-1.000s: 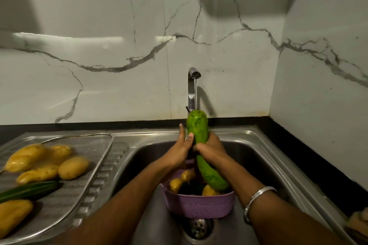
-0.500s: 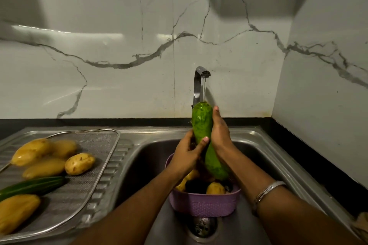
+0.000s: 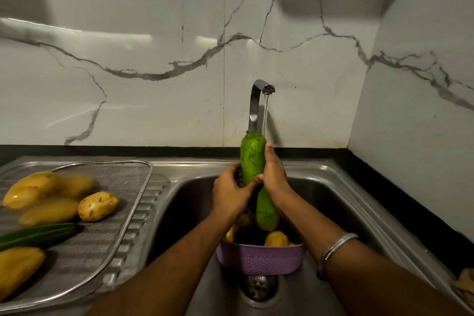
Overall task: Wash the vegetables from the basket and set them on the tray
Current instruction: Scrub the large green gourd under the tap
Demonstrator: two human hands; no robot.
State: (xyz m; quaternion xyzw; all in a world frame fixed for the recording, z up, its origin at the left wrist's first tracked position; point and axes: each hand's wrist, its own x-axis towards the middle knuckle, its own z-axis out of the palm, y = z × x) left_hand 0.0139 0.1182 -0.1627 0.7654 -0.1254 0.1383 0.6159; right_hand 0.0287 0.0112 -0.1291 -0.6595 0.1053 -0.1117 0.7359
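The gourd [image 3: 252, 161] stands nearly upright over the sink [image 3: 341, 187], its top directly under the stream from the tap [image 3: 259, 95] and its lower end just above the purple basket [image 3: 260, 259]. Both hands hold it at mid-length.

Step in hand: rinsing the gourd.
1. Keep the top under the stream so that water runs down the full length.
2. Rub with the fingers while rotating the gourd, so every side meets the water.
3. Hold the lower end over the basket or sink; the wet skin is probably slippery, and a dropped gourd would land on unwashed vegetables.
4. Rinse the lower end too: it sits below both hands and likely gets less water.

Hand pose:
- Left hand [image 3: 230, 195]: fingers curled round the left side of the gourd, thumb tip pressed across the front. It grasps the gourd.
- Right hand [image 3: 274, 174]: fingers extended upward along the right side, fingertips near the top, the hand pressed flat against the skin. Whether the thumb wraps behind cannot be told.
- Both forearms reach forward over the sink. A bracelet [image 3: 336, 245] sits on the right wrist.

Below the fingers, the basket holds more yellow and dark vegetables. Well to the left of the left hand, the mesh tray [image 3: 123, 187] on the drainboard carries potatoes [image 3: 98, 205] and a dark cucumber [image 3: 38, 235].
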